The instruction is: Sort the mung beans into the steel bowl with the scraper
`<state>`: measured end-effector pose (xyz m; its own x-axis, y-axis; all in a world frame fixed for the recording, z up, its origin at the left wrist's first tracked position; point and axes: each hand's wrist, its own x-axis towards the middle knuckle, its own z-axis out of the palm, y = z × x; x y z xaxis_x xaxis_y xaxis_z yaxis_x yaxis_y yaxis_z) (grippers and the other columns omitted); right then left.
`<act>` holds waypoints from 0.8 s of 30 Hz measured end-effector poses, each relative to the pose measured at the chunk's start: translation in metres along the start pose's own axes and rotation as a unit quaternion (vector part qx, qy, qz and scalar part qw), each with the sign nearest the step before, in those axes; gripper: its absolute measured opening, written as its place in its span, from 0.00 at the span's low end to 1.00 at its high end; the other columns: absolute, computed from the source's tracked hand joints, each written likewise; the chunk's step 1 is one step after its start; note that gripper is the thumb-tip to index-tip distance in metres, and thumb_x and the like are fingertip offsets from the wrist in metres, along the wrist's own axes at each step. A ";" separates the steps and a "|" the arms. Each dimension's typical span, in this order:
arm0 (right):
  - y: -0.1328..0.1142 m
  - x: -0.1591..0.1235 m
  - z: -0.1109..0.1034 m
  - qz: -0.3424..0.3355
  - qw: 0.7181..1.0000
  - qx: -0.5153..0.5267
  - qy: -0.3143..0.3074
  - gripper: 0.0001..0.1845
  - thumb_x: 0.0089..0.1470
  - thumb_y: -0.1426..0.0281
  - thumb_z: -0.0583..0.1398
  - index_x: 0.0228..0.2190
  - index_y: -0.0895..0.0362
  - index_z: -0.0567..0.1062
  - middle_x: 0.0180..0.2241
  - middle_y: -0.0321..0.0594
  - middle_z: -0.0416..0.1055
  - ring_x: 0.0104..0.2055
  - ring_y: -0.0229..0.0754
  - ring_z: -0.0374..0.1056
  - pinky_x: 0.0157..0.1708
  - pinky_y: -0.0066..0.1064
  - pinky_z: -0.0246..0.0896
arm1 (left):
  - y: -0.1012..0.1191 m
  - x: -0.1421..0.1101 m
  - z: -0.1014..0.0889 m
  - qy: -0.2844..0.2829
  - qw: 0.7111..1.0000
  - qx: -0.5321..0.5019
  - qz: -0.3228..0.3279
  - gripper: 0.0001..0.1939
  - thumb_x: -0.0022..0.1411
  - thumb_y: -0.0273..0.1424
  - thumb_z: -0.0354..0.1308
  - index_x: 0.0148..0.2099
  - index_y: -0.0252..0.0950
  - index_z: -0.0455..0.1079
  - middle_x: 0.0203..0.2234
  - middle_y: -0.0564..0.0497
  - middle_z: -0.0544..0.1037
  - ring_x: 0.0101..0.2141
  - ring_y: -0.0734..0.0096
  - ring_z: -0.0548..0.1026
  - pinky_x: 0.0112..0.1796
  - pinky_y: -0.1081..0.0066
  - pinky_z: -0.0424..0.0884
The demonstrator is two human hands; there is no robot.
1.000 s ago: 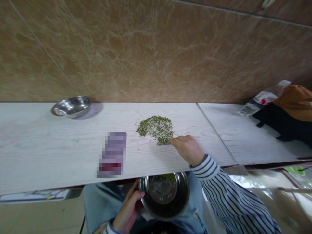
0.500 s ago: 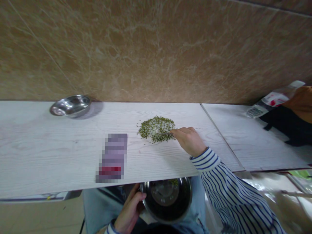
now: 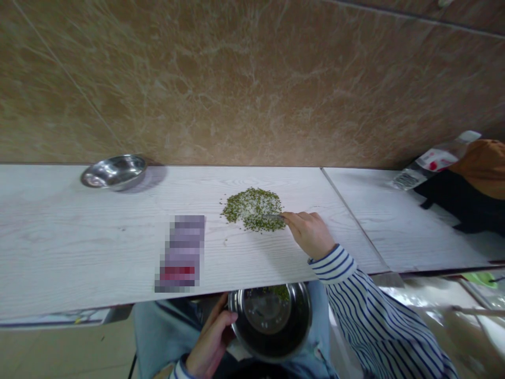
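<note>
One brown, pale-veined wall (image 3: 252, 79) stands beyond the pile (image 3: 252, 208), and the white table (image 3: 98, 252) lies under it, spreading well to both sides.

To the right of the pile and on the near side, the right arm slants in, its striped sleeve (image 3: 374, 305) ending in a cuff at the wrist. The right hand (image 3: 311, 235) is just beside the pile's right edge, back upward, with fingers drawn together and pointing left in a pinch on a thin metal tool.

Nearer the person than the pile and lower than the table's edge is the pot (image 3: 276, 342), shiny-rimmed and dark inside, over the jeans (image 3: 158, 331). The left hand (image 3: 213, 337) has hold of its left side, curled around it with the thumb at the rim; the fingertips are hidden.

The pile is a thin, uneven oval of green grains, with white showing through its middle; whether that is white grain or bare table I cannot tell. Left of the pile and farther back sits a steel bowl (image 3: 114, 173).

The tool (image 3: 273, 216) reaches into the pile's right part. Smallest are a few stray grains (image 3: 225, 197) just off the pile's left edge.
</note>
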<state>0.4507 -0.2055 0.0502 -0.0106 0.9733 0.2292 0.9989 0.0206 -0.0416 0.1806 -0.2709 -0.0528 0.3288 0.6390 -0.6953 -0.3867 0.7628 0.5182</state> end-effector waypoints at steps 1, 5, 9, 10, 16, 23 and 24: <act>0.001 0.000 -0.001 0.013 1.000 -0.010 0.000 0.15 0.61 0.67 0.48 0.45 0.54 0.70 0.35 0.39 0.76 0.38 0.38 0.69 0.37 0.29 0.50 | 0.000 0.000 0.000 -0.002 1.000 0.000 0.001 0.28 0.45 0.26 0.59 0.52 0.39 0.67 0.38 0.49 0.80 0.42 0.58 0.74 0.43 0.62 0.67; 0.006 0.004 -0.002 0.086 0.994 -0.063 -0.003 0.16 0.61 0.67 0.47 0.45 0.55 0.70 0.31 0.39 0.76 0.34 0.40 0.70 0.34 0.31 0.51 | 0.000 -0.001 0.000 -0.016 1.000 0.001 0.008 0.28 0.46 0.26 0.59 0.52 0.39 0.67 0.40 0.48 0.79 0.43 0.57 0.74 0.44 0.61 0.67; 0.003 0.003 -0.001 0.122 0.989 -0.080 -0.026 0.17 0.60 0.68 0.46 0.46 0.56 0.69 0.32 0.41 0.76 0.34 0.41 0.70 0.34 0.31 0.53 | -0.002 0.000 -0.001 -0.011 1.000 0.010 0.011 0.26 0.46 0.26 0.58 0.51 0.40 0.68 0.40 0.48 0.79 0.44 0.57 0.73 0.41 0.63 0.67; 0.002 0.001 0.000 0.124 0.989 -0.077 -0.030 0.17 0.60 0.68 0.46 0.46 0.56 0.69 0.34 0.41 0.76 0.34 0.41 0.71 0.34 0.31 0.53 | -0.002 0.000 -0.001 -0.010 1.000 0.009 0.011 0.26 0.46 0.26 0.58 0.51 0.39 0.68 0.40 0.48 0.79 0.44 0.57 0.73 0.41 0.63 0.67; 0.006 -0.006 -0.003 0.142 0.987 -0.073 -0.031 0.18 0.60 0.68 0.46 0.47 0.56 0.69 0.35 0.42 0.76 0.35 0.41 0.71 0.36 0.30 0.56 | -0.002 0.000 0.002 -0.009 1.000 0.011 -0.005 0.28 0.44 0.27 0.59 0.52 0.40 0.68 0.39 0.50 0.79 0.43 0.59 0.73 0.41 0.64 0.68; 0.011 -0.005 -0.003 0.138 0.987 -0.074 -0.038 0.18 0.59 0.68 0.46 0.46 0.56 0.69 0.36 0.43 0.76 0.35 0.41 0.71 0.35 0.31 0.57 | -0.001 -0.003 0.007 -0.003 1.000 0.023 0.006 0.32 0.44 0.27 0.59 0.55 0.40 0.65 0.38 0.49 0.80 0.41 0.60 0.74 0.39 0.65 0.68; 0.009 -0.007 -0.003 0.132 0.988 -0.071 -0.039 0.18 0.60 0.68 0.46 0.46 0.56 0.69 0.36 0.43 0.76 0.35 0.41 0.71 0.35 0.30 0.57 | -0.001 -0.003 0.007 -0.005 1.000 0.024 0.004 0.31 0.43 0.27 0.59 0.54 0.40 0.66 0.37 0.49 0.80 0.41 0.60 0.74 0.40 0.65 0.67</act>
<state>0.4597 -0.2124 0.0516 0.2526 0.9554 0.1531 0.9637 -0.2626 0.0490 0.1863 -0.2728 -0.0480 0.3353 0.6463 -0.6854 -0.3487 0.7610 0.5471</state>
